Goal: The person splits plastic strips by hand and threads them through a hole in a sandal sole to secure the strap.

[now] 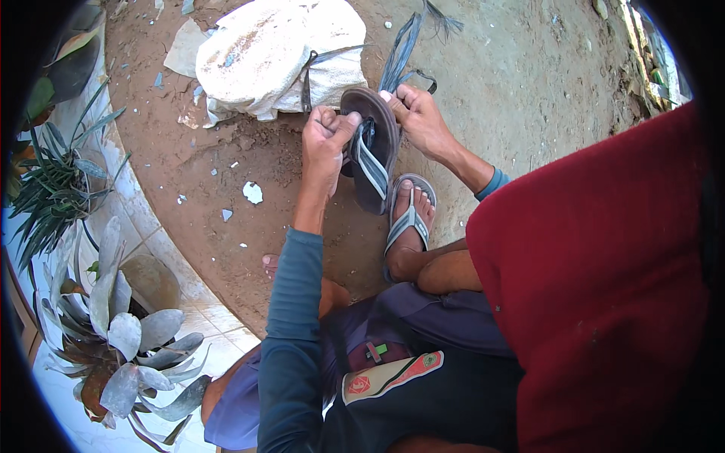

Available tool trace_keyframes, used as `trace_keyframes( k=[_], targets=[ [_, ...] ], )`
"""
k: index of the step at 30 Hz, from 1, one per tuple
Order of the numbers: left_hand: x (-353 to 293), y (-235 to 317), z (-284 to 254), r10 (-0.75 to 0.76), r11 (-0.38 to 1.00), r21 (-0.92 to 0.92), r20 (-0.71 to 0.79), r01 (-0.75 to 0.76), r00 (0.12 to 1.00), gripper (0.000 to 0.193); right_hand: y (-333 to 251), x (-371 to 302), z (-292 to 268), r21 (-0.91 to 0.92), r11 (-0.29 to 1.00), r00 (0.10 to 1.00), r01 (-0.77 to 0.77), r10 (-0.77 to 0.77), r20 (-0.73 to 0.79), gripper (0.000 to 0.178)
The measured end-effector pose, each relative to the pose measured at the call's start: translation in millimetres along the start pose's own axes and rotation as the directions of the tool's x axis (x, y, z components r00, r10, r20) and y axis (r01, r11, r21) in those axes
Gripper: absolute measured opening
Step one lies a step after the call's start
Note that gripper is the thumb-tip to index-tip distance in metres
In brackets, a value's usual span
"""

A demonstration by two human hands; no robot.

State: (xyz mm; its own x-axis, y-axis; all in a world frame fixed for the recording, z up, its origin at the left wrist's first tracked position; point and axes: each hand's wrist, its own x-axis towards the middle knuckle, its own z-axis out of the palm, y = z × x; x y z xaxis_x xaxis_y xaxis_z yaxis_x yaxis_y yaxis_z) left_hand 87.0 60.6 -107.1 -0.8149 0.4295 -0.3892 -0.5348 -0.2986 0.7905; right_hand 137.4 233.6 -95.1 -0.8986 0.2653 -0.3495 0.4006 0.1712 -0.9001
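Observation:
A dark brown flip-flop (385,143) with grey and white straps hangs tilted between my two hands, toe end up. My left hand (326,140) is closed at its left edge, the thumb pressed near the toe post. Closed on the opposite edge near the toe is my right hand (421,121), thumb against the sole. Blue-grey plastic strips (404,53) trail out beyond the right hand. A dark strip (306,83) runs up from beside the left hand over the white sack. Whether either hand also pinches a strip, I cannot tell.
A dirty white sack (279,57) lies on the bare earth just beyond my hands. My foot wears the matching flip-flop (411,219). Potted plants (132,340) stand on the tiled ledge (177,260) at left. Dark red cloth (596,264) fills the right.

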Motion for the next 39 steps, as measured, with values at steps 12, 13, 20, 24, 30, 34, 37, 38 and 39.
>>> trace_keyframes(
  k=[12, 13, 20, 24, 30, 34, 37, 38, 39],
  targets=[
    [-4, 15, 4, -0.161, 0.985, 0.087, 0.108, 0.152, 0.981, 0.043, 2, -5, -2, -0.114, 0.99, 0.996, 0.079, -0.083, -0.03, 0.037],
    [-4, 13, 4, -0.161, 0.985, 0.086, 0.109, 0.152, 0.981, 0.043, 2, -7, -2, -0.125, 0.987, 0.994, 0.099, -0.105, -0.043, 0.036],
    [-18, 23, 8, -0.33, 0.94, 0.011, 0.269, 0.34, 0.905, 0.021, 2, -2, -4, 0.078, 0.996, 0.999, -0.042, 0.044, -0.025, 0.036],
    [-17, 12, 1, -0.245, 0.967, 0.007, 0.307, 0.255, 0.92, 0.023, 0, 1, -5, 0.034, 0.999, 1.0, -0.022, 0.023, -0.011, 0.037],
    [-20, 40, 20, -0.279, 0.96, 0.074, 0.298, 0.27, 0.913, 0.021, -10, -3, -14, 0.008, 0.997, 0.996, 0.074, -0.073, -0.052, 0.038],
    [-18, 36, 24, -0.176, 0.984, 0.074, 0.262, 0.162, 0.949, 0.031, -34, -8, -21, -0.095, 0.983, 0.987, 0.158, -0.156, 0.029, 0.038],
    [-20, 33, 13, -0.213, 0.977, 0.049, 0.26, 0.207, 0.942, 0.027, -38, -14, -17, -0.024, 0.993, 0.992, 0.118, -0.117, 0.055, 0.036],
    [-20, 33, 10, -0.25, 0.968, 0.036, 0.279, 0.249, 0.927, 0.027, -38, -15, -14, 0.027, 0.994, 0.993, 0.107, -0.108, 0.047, 0.035],
    [-22, 33, 13, -0.263, 0.964, 0.03, 0.29, 0.266, 0.92, 0.027, -38, -16, -12, 0.023, 0.995, 0.995, 0.095, -0.096, 0.019, 0.035]
  ],
)
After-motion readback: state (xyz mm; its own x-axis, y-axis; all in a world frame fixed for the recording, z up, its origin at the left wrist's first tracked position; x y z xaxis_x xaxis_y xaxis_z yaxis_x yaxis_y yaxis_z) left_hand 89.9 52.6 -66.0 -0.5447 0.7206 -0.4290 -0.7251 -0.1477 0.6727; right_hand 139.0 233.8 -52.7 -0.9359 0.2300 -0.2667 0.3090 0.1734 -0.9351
